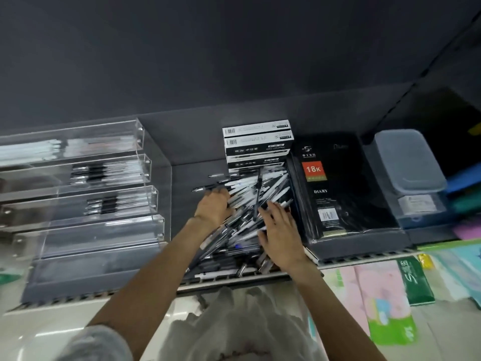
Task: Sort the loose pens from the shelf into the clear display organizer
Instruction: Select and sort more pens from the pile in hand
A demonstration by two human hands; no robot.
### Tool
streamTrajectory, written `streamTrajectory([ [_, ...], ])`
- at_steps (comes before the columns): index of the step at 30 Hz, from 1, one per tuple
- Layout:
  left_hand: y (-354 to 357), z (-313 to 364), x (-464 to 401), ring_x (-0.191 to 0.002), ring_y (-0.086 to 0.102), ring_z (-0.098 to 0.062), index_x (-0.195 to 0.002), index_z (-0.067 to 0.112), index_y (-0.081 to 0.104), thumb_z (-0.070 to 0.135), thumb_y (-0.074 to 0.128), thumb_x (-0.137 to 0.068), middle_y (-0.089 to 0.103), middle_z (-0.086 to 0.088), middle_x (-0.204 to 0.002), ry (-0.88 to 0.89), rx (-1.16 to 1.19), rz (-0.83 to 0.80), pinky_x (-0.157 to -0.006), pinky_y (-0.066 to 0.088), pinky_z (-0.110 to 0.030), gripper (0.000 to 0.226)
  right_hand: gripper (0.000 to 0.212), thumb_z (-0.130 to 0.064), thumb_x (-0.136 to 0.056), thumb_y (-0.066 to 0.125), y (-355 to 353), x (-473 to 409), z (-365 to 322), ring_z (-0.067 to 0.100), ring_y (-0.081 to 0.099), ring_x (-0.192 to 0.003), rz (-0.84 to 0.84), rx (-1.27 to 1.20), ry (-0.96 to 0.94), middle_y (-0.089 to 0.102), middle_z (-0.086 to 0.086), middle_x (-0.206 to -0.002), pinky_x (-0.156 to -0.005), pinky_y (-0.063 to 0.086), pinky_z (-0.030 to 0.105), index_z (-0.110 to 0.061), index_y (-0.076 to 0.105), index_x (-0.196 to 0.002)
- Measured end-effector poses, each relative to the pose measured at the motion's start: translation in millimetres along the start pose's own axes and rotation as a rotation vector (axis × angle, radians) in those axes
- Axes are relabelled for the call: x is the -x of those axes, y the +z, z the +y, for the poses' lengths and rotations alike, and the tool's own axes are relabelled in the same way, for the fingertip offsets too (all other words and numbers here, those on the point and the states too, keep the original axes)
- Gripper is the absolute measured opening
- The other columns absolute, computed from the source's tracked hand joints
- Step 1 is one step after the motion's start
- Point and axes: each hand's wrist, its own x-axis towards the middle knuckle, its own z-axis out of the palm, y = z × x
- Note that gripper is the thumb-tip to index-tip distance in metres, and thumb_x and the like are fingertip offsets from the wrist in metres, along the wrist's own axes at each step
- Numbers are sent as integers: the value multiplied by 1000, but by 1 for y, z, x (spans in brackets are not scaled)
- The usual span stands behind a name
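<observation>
The loose pens point(250, 204) lie in a jumbled heap on the dark shelf point(197, 142), in front of a stack of pen boxes point(257, 144) and beside a black diary point(335, 188). The left hand point(214, 207) rests on the heap's left edge, its fingers curled down into the pens. The right hand point(281, 230) lies flat on the heap, fingers spread. The clear display organizer point(86, 194) stands to the left, its upper tiers holding pens.
</observation>
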Motion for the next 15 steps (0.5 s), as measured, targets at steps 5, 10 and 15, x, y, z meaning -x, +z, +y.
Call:
streamTrajectory([
  [5,-3,8,-15,-132,33,-35,-135,-4,34,37,54,-94,38,-23,-140,-16,-202,-117,-111,31,-39,61,55,-31,-99,39,3,-1,3,19,0,-146,3,-53,-12,2,1,-159,-118,6,44,-22,18,-149],
  [10,-6,16,-17,-132,31,-33,-136,0,34,41,48,-96,35,-21,-140,-11,-291,-158,-110,33,-40,60,56,-28,-98,40,8,-3,3,21,2,-146,31,-74,-19,4,4,-158,-118,10,49,-19,20,-149],
  [15,-8,14,-8,-124,44,-30,-132,5,36,38,42,-99,44,-17,-134,52,-232,-115,-98,41,-39,48,52,-22,-91,54,10,-5,3,27,25,-141,134,-59,-35,31,11,-151,-115,22,49,-13,41,-141],
])
